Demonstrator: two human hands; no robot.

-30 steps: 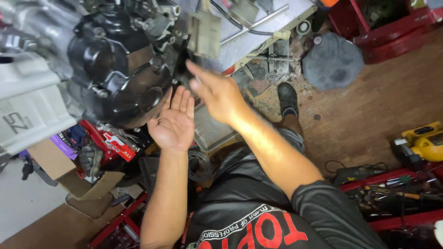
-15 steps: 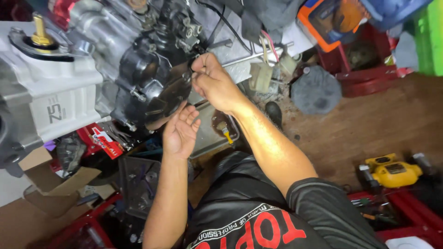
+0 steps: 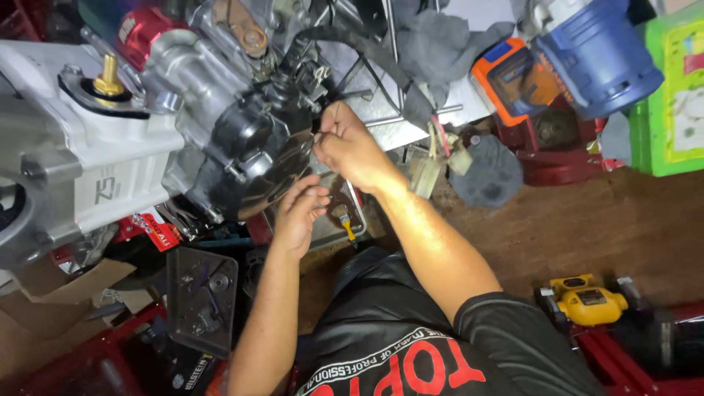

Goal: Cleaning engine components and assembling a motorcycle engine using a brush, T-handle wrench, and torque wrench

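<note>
— Pinched fingers on the right hand [image 3: 350,143]: the fingertips are drawn together on something small at the side of the black engine cover [image 3: 253,165], but the thing itself is too small and too hidden to name.

— And the left hand [image 3: 297,213]?

— It is half open, palm up, fingers loosely curled, held just below the right hand and beside the lower edge of the black cover. It holds nothing that shows.

— Where does the cover sit?

— It is the round, glossy black part on the side of the motorcycle engine [image 3: 110,161], whose silver cylinder block fills the left of the view. A brass-coloured fitting [image 3: 108,77] stands on top of the block, and a red cylindrical part [image 3: 147,33] lies behind it at the upper edge.

— What lies under the hands?

— A metal tray [image 3: 334,227] on the floor, with a small yellow-handled tool [image 3: 346,224] at its lower edge. A dark plate [image 3: 202,301] holding bolts and bits sits lower left, near the left forearm.

— And further off?

— White wiring connectors [image 3: 433,165] hang just right of the right wrist, near a grey rag [image 3: 493,174]. A yellow power tool [image 3: 587,299] rests on the floor at the right, well apart from both hands. A blue cylindrical housing [image 3: 598,55] stands at the upper right.
</note>
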